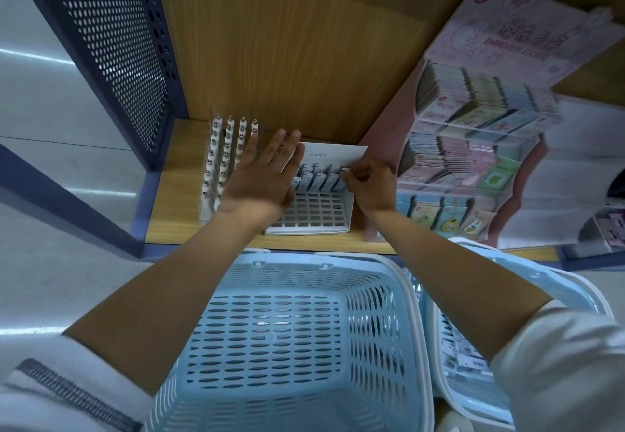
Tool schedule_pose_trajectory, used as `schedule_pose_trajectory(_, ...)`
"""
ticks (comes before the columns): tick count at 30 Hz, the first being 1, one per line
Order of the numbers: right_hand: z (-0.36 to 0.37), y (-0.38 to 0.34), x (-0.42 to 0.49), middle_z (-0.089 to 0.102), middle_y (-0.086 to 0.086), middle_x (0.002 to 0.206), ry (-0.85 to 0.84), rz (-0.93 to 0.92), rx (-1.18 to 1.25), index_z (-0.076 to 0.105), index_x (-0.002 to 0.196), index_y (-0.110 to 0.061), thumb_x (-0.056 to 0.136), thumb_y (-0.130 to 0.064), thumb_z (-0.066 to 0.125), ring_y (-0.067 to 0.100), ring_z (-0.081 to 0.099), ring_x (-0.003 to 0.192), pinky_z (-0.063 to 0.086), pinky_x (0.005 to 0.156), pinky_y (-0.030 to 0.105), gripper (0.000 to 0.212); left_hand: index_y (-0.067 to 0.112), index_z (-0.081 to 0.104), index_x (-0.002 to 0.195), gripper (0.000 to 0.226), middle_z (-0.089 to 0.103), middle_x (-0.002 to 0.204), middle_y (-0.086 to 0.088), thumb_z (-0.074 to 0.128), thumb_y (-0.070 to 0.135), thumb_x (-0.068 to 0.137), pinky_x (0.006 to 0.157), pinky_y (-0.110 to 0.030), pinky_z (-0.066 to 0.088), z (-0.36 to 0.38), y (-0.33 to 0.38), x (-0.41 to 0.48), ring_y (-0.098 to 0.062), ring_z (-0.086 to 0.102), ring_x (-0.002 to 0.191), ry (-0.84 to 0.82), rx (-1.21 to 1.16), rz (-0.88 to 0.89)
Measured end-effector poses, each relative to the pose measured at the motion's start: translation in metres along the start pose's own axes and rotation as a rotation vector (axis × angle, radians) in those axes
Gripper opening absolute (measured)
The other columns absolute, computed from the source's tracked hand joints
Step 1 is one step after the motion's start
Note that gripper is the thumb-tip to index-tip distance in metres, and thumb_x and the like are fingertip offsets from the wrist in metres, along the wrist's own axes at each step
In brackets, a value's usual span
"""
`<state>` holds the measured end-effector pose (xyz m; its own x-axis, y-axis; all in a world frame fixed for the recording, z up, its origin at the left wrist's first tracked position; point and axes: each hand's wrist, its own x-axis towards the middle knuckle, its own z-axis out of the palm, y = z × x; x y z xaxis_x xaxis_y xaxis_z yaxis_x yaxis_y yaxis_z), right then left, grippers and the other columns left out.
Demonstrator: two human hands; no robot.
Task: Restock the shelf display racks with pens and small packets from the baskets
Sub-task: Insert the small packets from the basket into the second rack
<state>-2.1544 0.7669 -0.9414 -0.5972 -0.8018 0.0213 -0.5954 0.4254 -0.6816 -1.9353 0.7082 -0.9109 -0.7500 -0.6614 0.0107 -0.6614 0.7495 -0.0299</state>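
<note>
Pens (318,178) stand in the back rows of a white slotted display rack (309,213) on the wooden shelf (176,215), with the front rows of slots showing bare holes. The right hand (370,183) is closed in a pinch on the top of one pen at the rack's right end, fingers (351,174) curled around its cap. The left hand (262,174) is spread flat and open, palm down, hovering over the rack's left side and holding nothing. Just left of it, a second rack of white pens (225,157) is fully stocked, tips up. To the right stands a pink tiered sticker display (473,147) filled with small packets. Below the shelf edge sits a light blue basket (291,340) with a bare perforated bottom, and beside it on the right a second blue basket (463,357) holding what look like packets, mostly hidden by the right forearm.
</note>
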Motion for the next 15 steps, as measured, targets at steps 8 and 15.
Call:
schedule_pose_trajectory(8, 0.001, -0.01, 0.003, 0.071, 0.004, 0.073, -0.014, 0.065, -0.076, 0.061, 0.079, -0.019, 0.079, -0.03, 0.073, 0.021, 0.067, 0.075, 0.05, 0.071, 0.028, 0.016, 0.011, 0.005, 0.155, 0.067, -0.006, 0.163, -0.008, 0.031, 0.036, 0.098, 0.12, -0.052, -0.001, 0.004, -0.001, 0.002, -0.027, -0.006, 0.15, 0.03, -0.02, 0.006)
schedule_pose_trajectory(15, -0.038, -0.035, -0.024, 0.063, -0.003, 0.095, -0.163, -0.024, 0.142, 0.059, 0.106, -0.012, 0.085, -0.022, 0.07, 0.004, 0.06, 0.082, 0.045, 0.071, 0.009, 0.025, 0.012, 0.034, 0.149, 0.054, 0.008, 0.162, -0.011, 0.043, 0.031, 0.099, 0.12, -0.048, -0.002, -0.017, 0.007, 0.002, -0.027, 0.006, 0.15, 0.034, -0.187, 0.008)
